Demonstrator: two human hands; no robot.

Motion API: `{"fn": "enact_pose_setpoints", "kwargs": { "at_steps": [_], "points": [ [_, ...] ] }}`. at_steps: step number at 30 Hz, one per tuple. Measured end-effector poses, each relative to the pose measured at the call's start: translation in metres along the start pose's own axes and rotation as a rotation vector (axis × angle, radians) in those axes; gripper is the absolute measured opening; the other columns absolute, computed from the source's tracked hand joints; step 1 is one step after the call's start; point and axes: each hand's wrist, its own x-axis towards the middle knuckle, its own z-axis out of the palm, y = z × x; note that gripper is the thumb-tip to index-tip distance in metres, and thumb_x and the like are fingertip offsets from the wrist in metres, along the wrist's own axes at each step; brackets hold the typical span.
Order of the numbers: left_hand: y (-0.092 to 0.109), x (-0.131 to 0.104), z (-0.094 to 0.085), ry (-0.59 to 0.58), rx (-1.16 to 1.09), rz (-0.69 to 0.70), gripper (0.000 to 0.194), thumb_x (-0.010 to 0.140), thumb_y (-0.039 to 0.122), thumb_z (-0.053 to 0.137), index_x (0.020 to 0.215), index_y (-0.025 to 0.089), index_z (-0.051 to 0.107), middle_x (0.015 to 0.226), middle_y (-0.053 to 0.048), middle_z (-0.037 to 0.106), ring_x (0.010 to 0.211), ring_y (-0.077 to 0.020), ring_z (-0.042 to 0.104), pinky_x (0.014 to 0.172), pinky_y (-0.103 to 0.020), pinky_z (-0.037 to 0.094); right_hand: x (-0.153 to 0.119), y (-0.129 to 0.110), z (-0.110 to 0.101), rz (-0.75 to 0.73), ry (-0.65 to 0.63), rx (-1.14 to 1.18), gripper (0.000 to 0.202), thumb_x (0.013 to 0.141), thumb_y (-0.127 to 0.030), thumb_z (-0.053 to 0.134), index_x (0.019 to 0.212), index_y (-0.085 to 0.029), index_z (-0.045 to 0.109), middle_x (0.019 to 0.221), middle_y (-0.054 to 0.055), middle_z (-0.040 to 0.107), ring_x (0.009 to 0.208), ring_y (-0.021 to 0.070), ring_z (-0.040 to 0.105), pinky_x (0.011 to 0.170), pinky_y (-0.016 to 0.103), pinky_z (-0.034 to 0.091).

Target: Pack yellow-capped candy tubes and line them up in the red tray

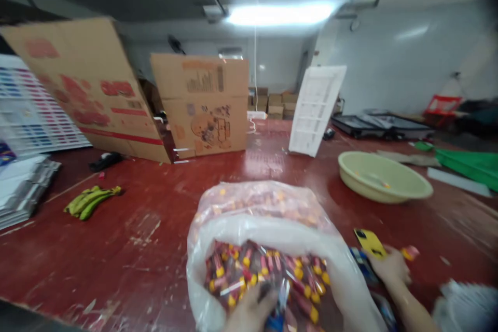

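With our left hand (249, 311) grabbing sachets in the open bag (268, 249) and right hand (391, 265) gripping packets (369, 243), we risk tipping it

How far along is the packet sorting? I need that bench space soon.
Early, by the look of it. The clear plastic bag is open and heaped with red-and-yellow packets. The left hand is inside it among them; the right hand holds a yellow card beside the bag. The pale green basin holds almost nothing, so nearly everything seems left.
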Motion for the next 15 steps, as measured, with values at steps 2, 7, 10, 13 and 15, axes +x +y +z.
{"fn": "enact_pose_setpoints", "kwargs": {
  "at_steps": [2,7,10,13,15],
  "points": [
    [-0.001,0.010,-0.003,-0.024,-0.041,0.015,0.039,0.079,0.047,0.062,0.097,0.012,0.066,0.080,-0.007,0.073,0.065,-0.0201,0.067,0.058,-0.032,0.054,0.000,-0.002,0.000,0.014,0.000,-0.055,0.066,0.054,-0.052,0.068,0.111,-0.020,0.058,0.112,0.020,0.062,0.106,0.0422,0.058,0.085,0.052,0.048],
    [-0.001,0.019,-0.007,0.118,-0.117,-0.009,0.039,0.062,0.044,0.079,0.082,0.012,0.068,0.067,-0.005,0.072,0.064,-0.0213,0.067,0.054,-0.029,0.054,0.006,0.011,0.010,0.025,0.014,-0.118,0.069,0.060,-0.050,0.071,0.117,-0.018,0.051,0.123,0.017,0.056,0.114,0.0367,0.050,0.095,0.048,0.040],
    [-0.005,0.019,-0.007,0.157,-0.078,-0.017,0.037,0.061,0.042,0.079,0.078,0.012,0.069,0.064,-0.004,0.070,0.058,-0.0184,0.064,0.051,-0.028,0.053,0.008,0.014,0.010,0.017,0.020,-0.116,0.068,0.061,-0.048,0.073,0.117,-0.018,0.050,0.122,0.017,0.055,0.114,0.0356,0.049,0.096,0.048,0.038],
    [-0.011,0.020,-0.005,0.106,-0.101,-0.039,0.033,0.068,0.043,0.073,0.078,0.012,0.069,0.067,-0.006,0.072,0.061,-0.0188,0.064,0.052,-0.026,0.051,0.009,0.011,0.008,0.019,0.020,-0.108,0.066,0.060,-0.044,0.075,0.116,-0.017,0.051,0.122,0.018,0.054,0.115,0.0360,0.048,0.097,0.048,0.037],
    [-0.014,0.021,-0.003,0.081,-0.128,-0.069,0.036,0.070,0.044,0.071,0.085,0.011,0.070,0.071,-0.008,0.074,0.066,-0.0207,0.067,0.057,-0.027,0.052,0.009,0.008,0.007,0.027,0.015,-0.098,0.064,0.059,-0.042,0.076,0.113,-0.016,0.053,0.121,0.019,0.055,0.115,0.0374,0.048,0.097,0.049,0.037]
  ]
}}
